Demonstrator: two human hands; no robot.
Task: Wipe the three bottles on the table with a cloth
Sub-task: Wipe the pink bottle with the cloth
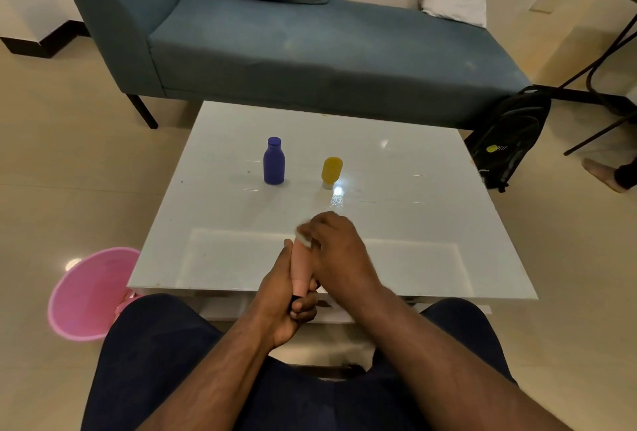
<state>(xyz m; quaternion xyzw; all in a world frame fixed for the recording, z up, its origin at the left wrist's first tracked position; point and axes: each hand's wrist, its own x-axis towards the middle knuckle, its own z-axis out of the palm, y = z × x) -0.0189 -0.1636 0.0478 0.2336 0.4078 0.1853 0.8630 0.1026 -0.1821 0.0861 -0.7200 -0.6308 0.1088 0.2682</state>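
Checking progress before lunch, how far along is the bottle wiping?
Nothing looks finished. In hand: left hand grips a pink plastic bottle; right hand rubs it with a white cloth. Left: the blue bottle and yellow bottle, standing untouched.

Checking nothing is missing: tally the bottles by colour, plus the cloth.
Blue bottle, standing on the table: 1
Yellow bottle, standing on the table: 1
Pink bottle, held in the left hand: 1
White cloth, under the right hand: 1
Total: 4 things, 3 of them bottles.
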